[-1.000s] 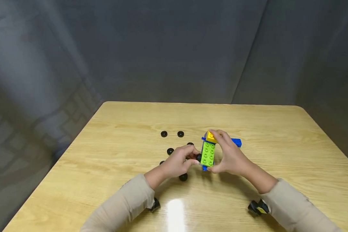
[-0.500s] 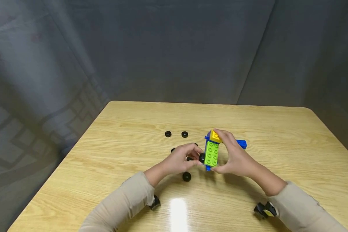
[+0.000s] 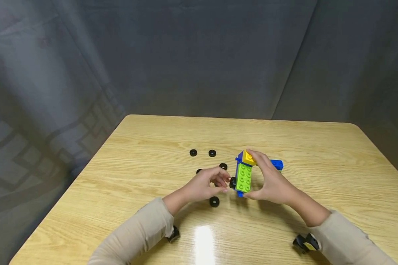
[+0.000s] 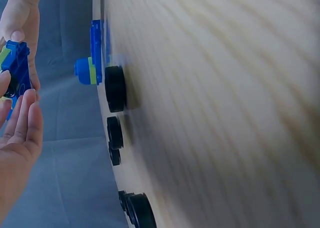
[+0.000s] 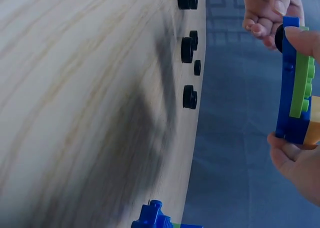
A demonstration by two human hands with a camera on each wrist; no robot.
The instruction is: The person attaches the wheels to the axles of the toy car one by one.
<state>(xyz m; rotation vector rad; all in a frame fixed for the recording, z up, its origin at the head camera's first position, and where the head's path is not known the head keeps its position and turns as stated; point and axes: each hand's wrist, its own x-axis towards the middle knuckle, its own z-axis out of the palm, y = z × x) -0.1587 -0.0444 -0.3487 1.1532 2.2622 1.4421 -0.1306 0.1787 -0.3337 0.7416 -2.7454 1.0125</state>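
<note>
My right hand (image 3: 273, 184) grips a toy block car by its two ends, thumb at the near end and fingers at the yellow block (image 3: 248, 157). The car has a lime-green studded brick (image 3: 244, 178) on a blue base (image 5: 287, 83), which is held above the table. One black wheel (image 3: 233, 182) sits on the car's left side. Just left of that wheel is my left hand (image 3: 205, 187), its fingers loosely bent and thumb apart, with a small gap to the wheel in the head view. Fingers (image 4: 22, 120) of the left hand extend beside the car in the left wrist view.
Several loose black wheels lie on the wooden table, among them a far wheel (image 3: 193, 152), another wheel (image 3: 212, 153) and a near wheel (image 3: 214, 201). Behind the right hand lies a blue and green block piece (image 3: 276, 164). A grey curtain (image 3: 199, 59) hangs beyond the table.
My left hand has let go of the wheel on the car and drawn slightly back to the left. The right hand keeps its grip; the car is tilted slightly differently.
</note>
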